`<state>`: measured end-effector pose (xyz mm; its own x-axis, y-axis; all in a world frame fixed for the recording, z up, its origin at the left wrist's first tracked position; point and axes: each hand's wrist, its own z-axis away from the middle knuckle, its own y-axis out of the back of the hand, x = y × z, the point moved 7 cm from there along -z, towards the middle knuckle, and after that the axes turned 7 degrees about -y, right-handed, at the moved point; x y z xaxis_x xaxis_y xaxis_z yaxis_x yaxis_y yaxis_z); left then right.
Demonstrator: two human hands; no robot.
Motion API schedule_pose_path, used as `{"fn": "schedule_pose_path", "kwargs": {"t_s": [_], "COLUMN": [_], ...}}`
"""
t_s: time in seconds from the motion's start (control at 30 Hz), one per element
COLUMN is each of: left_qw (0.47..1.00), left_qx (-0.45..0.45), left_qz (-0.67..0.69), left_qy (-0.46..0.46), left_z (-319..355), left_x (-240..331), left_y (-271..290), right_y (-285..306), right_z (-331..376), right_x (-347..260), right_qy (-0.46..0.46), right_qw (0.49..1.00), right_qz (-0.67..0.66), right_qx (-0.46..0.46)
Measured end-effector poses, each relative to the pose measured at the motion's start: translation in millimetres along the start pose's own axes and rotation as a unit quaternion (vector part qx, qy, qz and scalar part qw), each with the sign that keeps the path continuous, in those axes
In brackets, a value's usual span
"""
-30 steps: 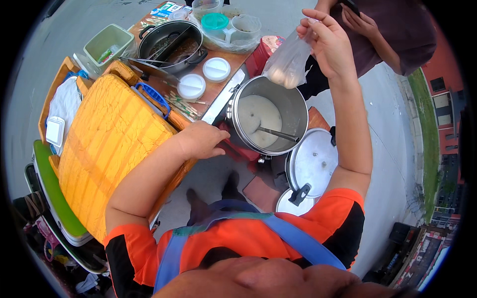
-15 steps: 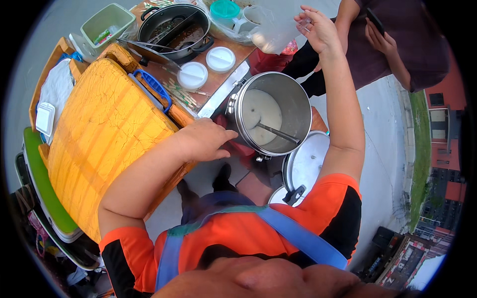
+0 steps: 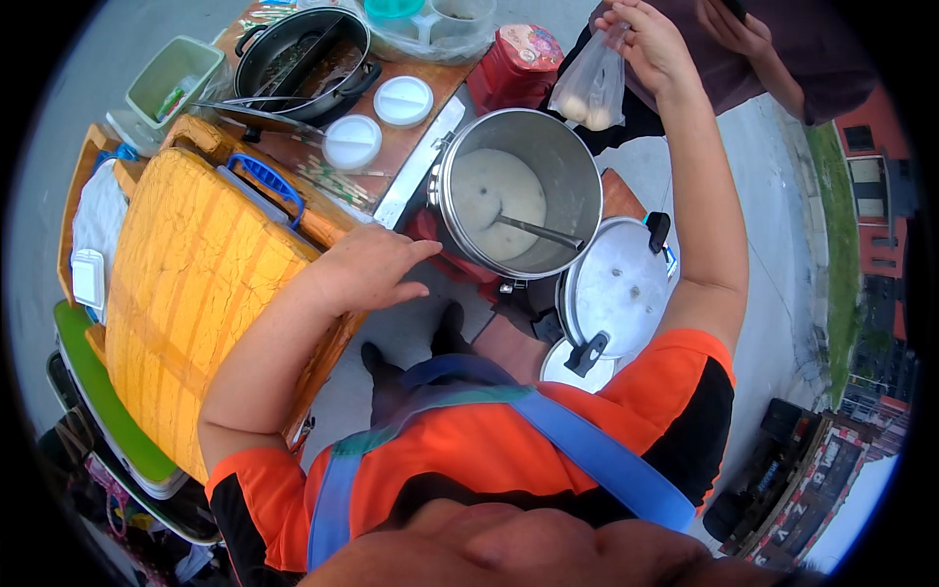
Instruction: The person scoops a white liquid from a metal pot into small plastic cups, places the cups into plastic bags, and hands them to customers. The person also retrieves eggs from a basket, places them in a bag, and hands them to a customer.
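High at the upper right, my right hand (image 3: 650, 44) pinches the top of a clear plastic bag (image 3: 599, 83). Pale round pieces, perhaps balls of food, sit at the bottom of the bag, which hangs beyond the tall metal pot. My left hand (image 3: 370, 266) holds nothing; its fingers and thumb are apart, beside the corner of the yellow insulated box (image 3: 210, 284). Just ahead of it stands the metal pot (image 3: 579, 186), partly filled with whitish liquid (image 3: 489, 191). A ladle (image 3: 538, 230) leans inside, its scoop under the liquid.
A divided black pan (image 3: 313, 68) with dark sauce and two white-lidded tubs (image 3: 403, 101) stand on the table. A red container (image 3: 515, 64) is behind the pot, the pot's round lid (image 3: 611, 284) to its right. Another person (image 3: 729, 78) stands close, holding a phone.
My right hand has drawn the bag upright, so it now hangs from my fingers instead of spreading sideways over the table. My left hand has shifted slightly left, and the view has tilted.
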<state>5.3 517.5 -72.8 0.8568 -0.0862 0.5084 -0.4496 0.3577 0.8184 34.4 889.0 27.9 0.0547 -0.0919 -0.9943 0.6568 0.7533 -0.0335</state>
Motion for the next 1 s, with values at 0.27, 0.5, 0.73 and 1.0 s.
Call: {"fn": "schedule_pose_path", "kwargs": {"t_s": [0.27,0.5,0.73,1.0], "left_qw": [1.000,1.000,1.000,1.000], "left_qx": [0.018,0.001,0.006,-0.003], "left_qz": [-0.001,-0.007,0.003,0.007], "left_qy": [-0.011,-0.003,-0.011,-0.011], "left_z": [1.4,3.5,5.4,4.7], "left_x": [-5.3,-6.5,-7.4,-8.4], "left_y": [-9.8,-11.6,-13.1,-14.4], "right_y": [-74.5,-163.3,-192.4,-151.2], "right_z": [-30.8,-86.8,-119.3,-143.5], "right_x": [30.3,128.9,184.8,180.6], "right_qy": [0.006,-0.087,-0.091,-0.058], "right_qw": [0.995,0.993,0.995,0.991], "right_qz": [-0.038,-0.035,0.018,0.099], "right_qx": [-0.090,-0.076,-0.040,0.062]}}
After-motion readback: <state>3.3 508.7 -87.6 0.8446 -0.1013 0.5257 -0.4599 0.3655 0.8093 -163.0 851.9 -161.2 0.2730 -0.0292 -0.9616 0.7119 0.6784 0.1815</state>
